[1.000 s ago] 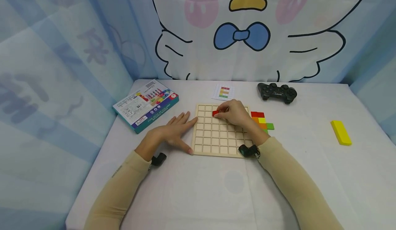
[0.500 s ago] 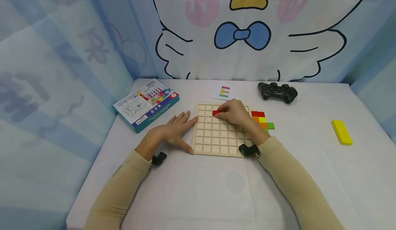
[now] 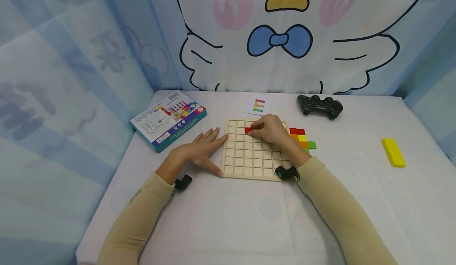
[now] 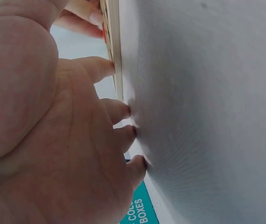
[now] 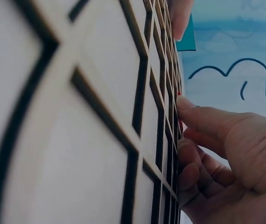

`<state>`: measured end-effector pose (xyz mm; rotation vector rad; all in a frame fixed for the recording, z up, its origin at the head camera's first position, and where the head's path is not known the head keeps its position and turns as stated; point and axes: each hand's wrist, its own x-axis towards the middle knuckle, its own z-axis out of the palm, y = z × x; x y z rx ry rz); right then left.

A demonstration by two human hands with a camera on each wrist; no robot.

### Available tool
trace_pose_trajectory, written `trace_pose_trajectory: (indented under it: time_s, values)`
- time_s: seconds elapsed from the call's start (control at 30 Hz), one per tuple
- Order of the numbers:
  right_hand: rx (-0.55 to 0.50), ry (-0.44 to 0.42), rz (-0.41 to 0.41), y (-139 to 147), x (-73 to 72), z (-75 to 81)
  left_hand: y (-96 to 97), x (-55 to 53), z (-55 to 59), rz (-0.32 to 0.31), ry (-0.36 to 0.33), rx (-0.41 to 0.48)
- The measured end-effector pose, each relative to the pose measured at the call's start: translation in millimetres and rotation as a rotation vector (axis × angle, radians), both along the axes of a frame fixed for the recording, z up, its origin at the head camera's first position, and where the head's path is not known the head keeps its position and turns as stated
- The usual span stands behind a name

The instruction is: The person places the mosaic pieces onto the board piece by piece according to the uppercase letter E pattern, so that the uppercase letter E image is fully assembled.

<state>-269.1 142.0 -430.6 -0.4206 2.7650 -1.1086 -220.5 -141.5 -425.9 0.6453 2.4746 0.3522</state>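
A wooden grid board lies flat on the table. Near its far side is a red tile, partly covered by my right hand, whose thumb and forefinger pinch its right part. In the right wrist view only thin slivers of red show by the right thumb. My left hand is spread at the board's left edge, thumb at the near corner and forefinger against the side. The left wrist view has its other fingertips resting on the white cloth.
Red tiles, with orange, yellow and green ones, lie right of the board, partly hidden by my right arm. A pattern card lies behind it. Around are a game box, a black game controller and a yellow block.
The red tile now looks flatter in the grid, and the right forefinger has shifted slightly, showing more of the tile. My left hand stays put.
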Motion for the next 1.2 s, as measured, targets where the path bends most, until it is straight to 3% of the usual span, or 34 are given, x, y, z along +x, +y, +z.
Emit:
trace_pose_trajectory:
  time_s: [0.27, 0.4, 0.57, 0.77, 1.2]
  values:
    - [-0.191, 0.015, 0.018, 21.4, 7.4, 9.3, -0.1, 1.1, -1.0, -0.008, 0.004, 0.005]
    - [-0.237, 0.075, -0.008, 35.9, 16.1, 18.5, 1.0, 2.2, -0.9, -0.014, 0.019, 0.001]
    - [-0.205, 0.13, -0.051, 50.3, 26.5, 26.2, 0.9, 1.6, -0.2, -0.014, 0.019, 0.004]
    - [-0.164, 0.16, -0.083, 64.6, 28.8, 29.8, 1.8, 0.5, 0.0, -0.016, 0.022, 0.006]
    - [-0.073, 0.075, -0.181, 95.9, 20.8, 25.5, 1.7, 1.7, 1.2, -0.01, 0.028, -0.006]
